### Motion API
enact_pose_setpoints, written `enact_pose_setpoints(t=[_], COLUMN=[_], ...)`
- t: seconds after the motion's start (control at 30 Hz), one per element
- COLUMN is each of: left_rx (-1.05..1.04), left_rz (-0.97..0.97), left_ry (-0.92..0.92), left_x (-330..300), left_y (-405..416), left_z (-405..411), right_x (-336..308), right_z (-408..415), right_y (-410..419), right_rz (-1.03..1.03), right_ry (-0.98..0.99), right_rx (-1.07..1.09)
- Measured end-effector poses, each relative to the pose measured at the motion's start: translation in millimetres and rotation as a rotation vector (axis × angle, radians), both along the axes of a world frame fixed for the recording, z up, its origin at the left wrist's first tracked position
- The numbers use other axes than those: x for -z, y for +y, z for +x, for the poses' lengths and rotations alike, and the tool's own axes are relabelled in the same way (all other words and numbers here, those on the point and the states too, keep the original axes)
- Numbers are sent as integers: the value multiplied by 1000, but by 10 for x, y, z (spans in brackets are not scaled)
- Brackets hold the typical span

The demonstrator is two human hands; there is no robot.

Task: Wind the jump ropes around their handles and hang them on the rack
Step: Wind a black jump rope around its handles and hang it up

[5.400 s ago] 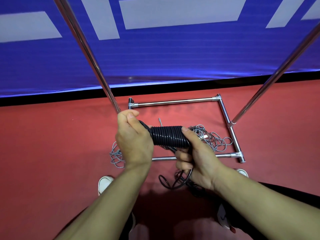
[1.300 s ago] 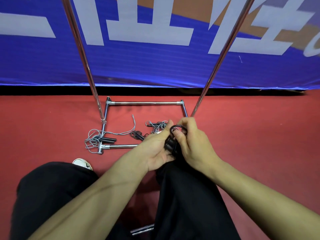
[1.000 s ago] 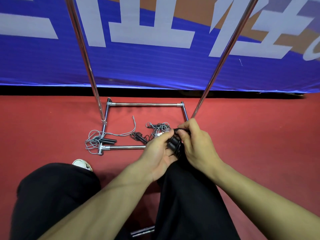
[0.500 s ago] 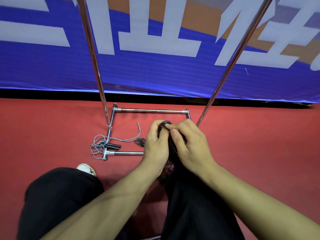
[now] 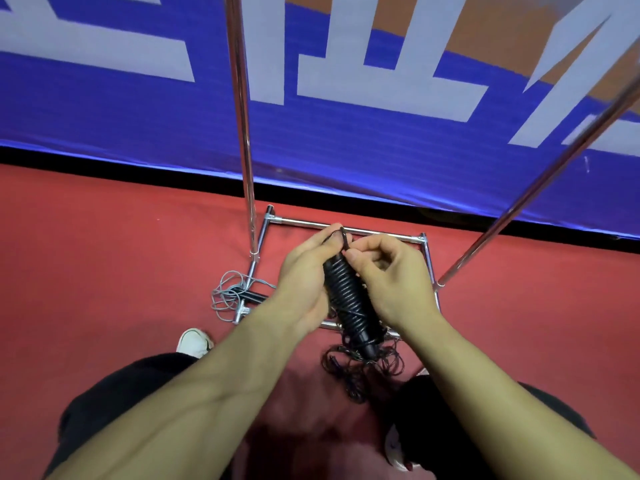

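Since half a second ago both hands have lifted the wound black jump rope (image 5: 349,306) up and tilted it, so its coiled length now shows between them, running from the fingertips down and slightly right toward the person, where before the hands hid nearly all of it. The left hand (image 5: 304,282) curls round the left side of the bundle, thumb and fingers reaching to its far tip; the right hand (image 5: 391,278) pinches the rope end at that same tip, the other fingers curled. A loose black tangle (image 5: 360,368) of unwound rope hangs from the near end of the bundle, above the red floor (image 5: 104,271). The view has tipped up and nearer, so the rack (image 5: 242,133) uprights look steeper, and its base frame lies on the floor behind the hands. The grey jump rope (image 5: 230,296) has stayed where it was, heaped at the frame's left corner with a dark handle lying in it. A white shoe (image 5: 194,342) shows near the left forearm, black trousers (image 5: 114,403) below, and the blue banner (image 5: 346,143) stands along the back.
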State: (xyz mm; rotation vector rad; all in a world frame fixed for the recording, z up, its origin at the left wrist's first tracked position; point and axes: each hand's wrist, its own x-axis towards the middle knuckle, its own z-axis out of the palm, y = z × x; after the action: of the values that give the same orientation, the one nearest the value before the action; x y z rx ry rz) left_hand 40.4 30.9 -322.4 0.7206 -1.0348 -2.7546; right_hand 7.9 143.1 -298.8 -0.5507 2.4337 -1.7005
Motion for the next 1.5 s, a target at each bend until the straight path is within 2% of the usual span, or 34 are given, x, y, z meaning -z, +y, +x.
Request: enact_pose_setpoints(t=[0.23,0.4,0.6,0.7,0.83,0.9,0.97,1.1,1.17,1.27,1.33,1.43,1.5], left_rx=[31,-80,-28,25,71,80,92,109,92,81,67,70,75], left_rz=[11,-175,-407,-439,-450,-486,-500,-474,-486,-495,-501,-403,-332], left_ry=[-17,-106,-94,-49,-4,7,15,48,46,70,70,55,50], left_x=[-20,73,106,68,58,45,26,10,17,5,-10,-49,-81], left_y=[-32,26,33,3,16,10,-3,18,16,-18,-22,-15,-36], left_z=[-141,-270,-306,-289,-272,-267,-258,-240,-242,-231,-212,-176,-159], right_x=[214,318,376,373,346,333,351,367,336,341,332,342,379], right_z=[-223,-312,-298,-310,-283,-306,-379,-390,-380,-403,-406,-404,-444], right_y=[-31,-25,65,106,127,122,125,59,24,32,29,5,-13], right_rz=[-12,14,-22,-87,-62,-211,-349,-272,-354,-508,-542,-487,-395], right_ry=[-75,-87,-115,-97,-36,-152,-391,-714,-821,-904,-929,-920,-853], right_rx=[-21,-52,-55,-76,-93,-26,29,-202,-251,-334,-370,-354,-255])
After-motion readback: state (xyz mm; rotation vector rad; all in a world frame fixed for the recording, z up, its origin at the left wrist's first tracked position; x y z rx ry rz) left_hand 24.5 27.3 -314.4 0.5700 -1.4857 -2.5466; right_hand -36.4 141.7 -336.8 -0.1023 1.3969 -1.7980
